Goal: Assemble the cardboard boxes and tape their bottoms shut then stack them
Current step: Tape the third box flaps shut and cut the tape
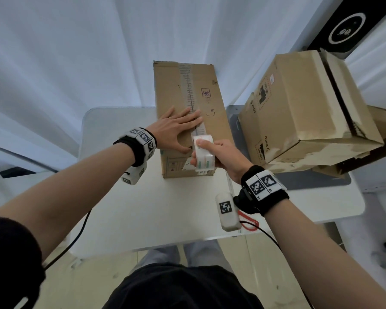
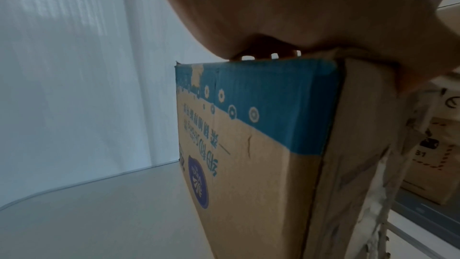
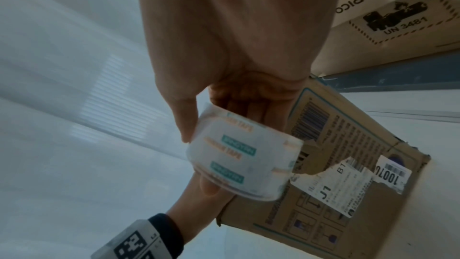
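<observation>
We work on the tall brown corrugated cardboard box, which stands upside-down on the white table, w/ its bottom flaps facing up. Our left hand lies flat, fingers straight, pressing the flaps beside the centre seam. Our right hand curls round the white printed roll of clear tape at the box's near edge. The strip of tape runs along the seam. Procedure, as we judge it: keep the strip taut and centred, approx. equal overlap per flap, press flaps level. The cardboard is matte and creased; the tape is glossy. Other brown boxes sit stacked to the right.
</observation>
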Demonstrator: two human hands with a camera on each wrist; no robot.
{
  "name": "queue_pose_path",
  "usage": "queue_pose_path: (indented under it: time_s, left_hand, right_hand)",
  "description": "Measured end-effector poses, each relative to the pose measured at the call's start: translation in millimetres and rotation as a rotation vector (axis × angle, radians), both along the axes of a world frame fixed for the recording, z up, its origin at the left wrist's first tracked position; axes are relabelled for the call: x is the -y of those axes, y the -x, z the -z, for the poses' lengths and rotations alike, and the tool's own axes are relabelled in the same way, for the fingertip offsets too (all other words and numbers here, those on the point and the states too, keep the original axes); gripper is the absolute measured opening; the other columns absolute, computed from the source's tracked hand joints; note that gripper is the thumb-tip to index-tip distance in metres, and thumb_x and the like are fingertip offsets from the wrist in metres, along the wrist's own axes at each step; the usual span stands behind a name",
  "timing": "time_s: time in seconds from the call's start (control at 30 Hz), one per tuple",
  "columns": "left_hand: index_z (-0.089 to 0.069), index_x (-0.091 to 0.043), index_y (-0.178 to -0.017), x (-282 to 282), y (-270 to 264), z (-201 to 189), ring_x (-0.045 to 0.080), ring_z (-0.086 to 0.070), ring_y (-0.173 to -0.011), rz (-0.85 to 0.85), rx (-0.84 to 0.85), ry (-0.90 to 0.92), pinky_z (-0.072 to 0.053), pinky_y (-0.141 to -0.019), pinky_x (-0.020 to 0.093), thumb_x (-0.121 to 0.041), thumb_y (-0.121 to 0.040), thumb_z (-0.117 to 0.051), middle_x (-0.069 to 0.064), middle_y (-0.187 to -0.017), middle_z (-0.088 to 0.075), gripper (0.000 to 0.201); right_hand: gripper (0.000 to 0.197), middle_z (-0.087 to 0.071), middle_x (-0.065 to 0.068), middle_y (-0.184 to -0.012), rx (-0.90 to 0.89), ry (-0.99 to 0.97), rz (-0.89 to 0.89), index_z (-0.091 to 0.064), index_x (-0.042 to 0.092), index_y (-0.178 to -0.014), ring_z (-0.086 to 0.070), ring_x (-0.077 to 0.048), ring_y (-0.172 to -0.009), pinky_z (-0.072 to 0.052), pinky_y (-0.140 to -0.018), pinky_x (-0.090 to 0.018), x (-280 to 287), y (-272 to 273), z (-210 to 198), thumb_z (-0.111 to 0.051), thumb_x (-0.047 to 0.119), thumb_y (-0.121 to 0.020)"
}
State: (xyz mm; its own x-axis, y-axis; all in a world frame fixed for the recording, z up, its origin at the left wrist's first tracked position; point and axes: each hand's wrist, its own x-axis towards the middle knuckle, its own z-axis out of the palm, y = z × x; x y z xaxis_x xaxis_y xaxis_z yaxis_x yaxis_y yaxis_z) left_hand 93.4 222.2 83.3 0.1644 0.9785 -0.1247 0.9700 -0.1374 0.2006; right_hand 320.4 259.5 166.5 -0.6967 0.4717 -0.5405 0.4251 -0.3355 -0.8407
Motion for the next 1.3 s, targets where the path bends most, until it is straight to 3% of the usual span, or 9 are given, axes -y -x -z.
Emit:
queue_pose_path:
  time_s: [0.17, 0.27, 0.37, 0.63, 0.87, 1.0, 1.3]
  left_hand:
    - [0.004, -0.022, -0.159, -1, -13, -1, 0.010, 0.003, -0.152, 0.099, -0.015, -0.040, 0.001, -0.125, 0.039, -0.069, -0.080, -0.060, -0.005, -0.166, 0.003, 0.112]
    - [0.004, -0.022, -0.159, -1, -14, 1, 0.009, -0.001, -0.152, 0.080, 0.060, -0.019, -0.006, -0.126, 0.037, -0.060, -0.080, -0.069, -0.005, -0.166, 0.003, 0.114]
    - [0.002, -0.024, -0.159, -1, -15, 3, 0.008, -0.002, -0.152, 0.063, 0.080, -0.018, -0.006, -0.126, 0.037, -0.059, -0.081, -0.069, -0.006, -0.166, 0.001, 0.112]
    - [0.001, -0.025, -0.159, -3, -13, 6, 0.010, -0.001, -0.153, 0.069, 0.064, -0.008, -0.004, -0.125, 0.043, -0.057, -0.083, -0.067, -0.010, -0.166, 0.000, 0.107]
    - [-0.002, -0.024, -0.160, 0, -15, 7, 0.014, 0.001, -0.153, 0.067, 0.037, -0.008, 0.001, -0.124, 0.041, -0.057, -0.084, -0.068, -0.010, -0.166, 0.000, 0.105]
    - [-0.002, -0.026, -0.160, 0, -14, 8, 0.018, 0.003, -0.154, 0.065, 0.010, 0.000, -0.002, -0.125, 0.046, -0.056, -0.084, -0.066, -0.011, -0.166, 0.002, 0.103]
    - [-0.001, -0.026, -0.160, 1, -17, 7, 0.020, 0.003, -0.154, 0.066, -0.024, 0.016, 0.000, -0.124, 0.045, -0.060, -0.084, -0.062, -0.010, -0.166, 0.003, 0.104]
  right_hand:
    - [0.045, -0.074, -0.020, -0.103, -0.007, 0.003, 0.012, -0.067, -0.007, -0.114, -0.073, -0.025, -0.088, -0.056, -0.069, -0.024, 6, -3, 4, -0.057, 0.034, -0.100]
    - [0.045, -0.074, -0.021, -0.104, -0.015, 0.036, 0.032, -0.066, -0.007, -0.116, -0.073, -0.025, -0.089, -0.057, -0.076, -0.028, 4, -7, 5, -0.056, 0.035, -0.100]
    - [0.045, -0.075, -0.020, -0.102, -0.009, 0.031, 0.017, -0.068, -0.004, -0.114, -0.073, -0.027, -0.093, -0.057, -0.090, -0.037, 1, -7, 7, -0.056, 0.036, -0.100]
    - [0.045, -0.075, -0.019, -0.099, 0.021, 0.027, 0.011, -0.070, -0.005, -0.108, -0.074, -0.025, -0.086, -0.055, -0.094, -0.041, 5, -19, 22, -0.058, 0.037, -0.098]
    - [0.047, -0.076, -0.018, -0.098, -0.010, 0.051, 0.018, -0.069, -0.006, -0.110, -0.074, -0.025, -0.087, -0.057, -0.087, -0.033, 12, -21, 29, -0.056, 0.038, -0.099]
    - [0.045, -0.075, -0.017, -0.094, 0.010, 0.060, 0.038, -0.069, -0.007, -0.107, -0.073, -0.024, -0.079, -0.057, -0.074, -0.028, 21, -30, 40, -0.055, 0.036, -0.100]
    - [0.048, -0.075, -0.021, -0.095, -0.005, 0.035, 0.009, -0.069, -0.009, -0.105, -0.072, -0.025, -0.080, -0.058, -0.080, -0.030, 24, -34, 60, -0.054, 0.036, -0.101]
